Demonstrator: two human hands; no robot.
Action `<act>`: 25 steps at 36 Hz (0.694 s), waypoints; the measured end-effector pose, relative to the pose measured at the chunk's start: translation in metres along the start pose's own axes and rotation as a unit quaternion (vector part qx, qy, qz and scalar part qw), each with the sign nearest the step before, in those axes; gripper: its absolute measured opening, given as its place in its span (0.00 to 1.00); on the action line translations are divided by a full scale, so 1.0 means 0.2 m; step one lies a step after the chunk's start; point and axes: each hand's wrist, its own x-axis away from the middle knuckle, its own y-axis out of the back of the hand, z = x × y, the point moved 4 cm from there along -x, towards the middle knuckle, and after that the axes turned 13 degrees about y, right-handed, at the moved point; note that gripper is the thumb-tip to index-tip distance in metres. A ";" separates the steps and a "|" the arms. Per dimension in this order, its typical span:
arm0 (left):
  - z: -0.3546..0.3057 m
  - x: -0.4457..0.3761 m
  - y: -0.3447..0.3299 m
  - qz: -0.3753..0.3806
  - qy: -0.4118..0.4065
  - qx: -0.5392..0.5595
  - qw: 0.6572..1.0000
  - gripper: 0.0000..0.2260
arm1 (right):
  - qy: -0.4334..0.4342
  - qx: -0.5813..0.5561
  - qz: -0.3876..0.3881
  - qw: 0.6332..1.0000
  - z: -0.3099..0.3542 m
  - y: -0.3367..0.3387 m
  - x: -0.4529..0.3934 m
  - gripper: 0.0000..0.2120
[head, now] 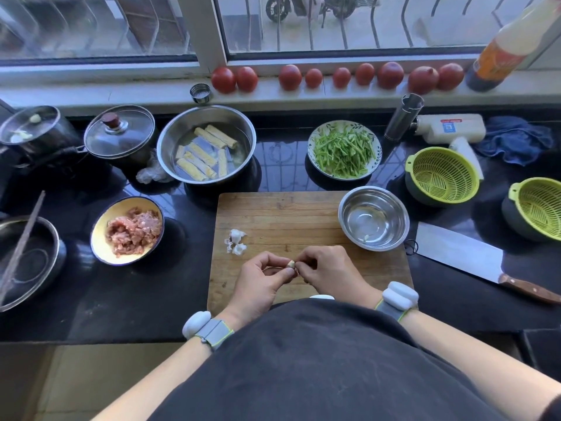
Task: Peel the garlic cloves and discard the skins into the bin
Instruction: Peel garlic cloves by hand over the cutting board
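Observation:
Over the near part of the wooden cutting board [273, 214], my left hand [261, 278] and my right hand [328, 268] meet around one small garlic clove [290, 264]. Both hands pinch it with curled fingers, the left from below and the right at its right end. A small heap of white garlic pieces and skins [236, 241] lies on the board's left side. The small steel bowl [374, 217] at the board's right corner holds one pale garlic clove [366, 237]. No bin is in view.
A cleaver [461, 253] lies right of the board. Two green colanders [441, 174] [537, 208] stand at the right. A plate of green strips [344, 150], a steel basin with tofu rolls [206, 144], a bowl of minced meat [127, 229] and pots surround the board. Tomatoes [290, 76] line the sill.

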 end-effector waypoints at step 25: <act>0.00 0.00 -0.01 0.012 0.003 0.032 0.999 0.04 | -0.013 -0.031 -0.027 0.999 -0.05 -0.03 -0.01 0.04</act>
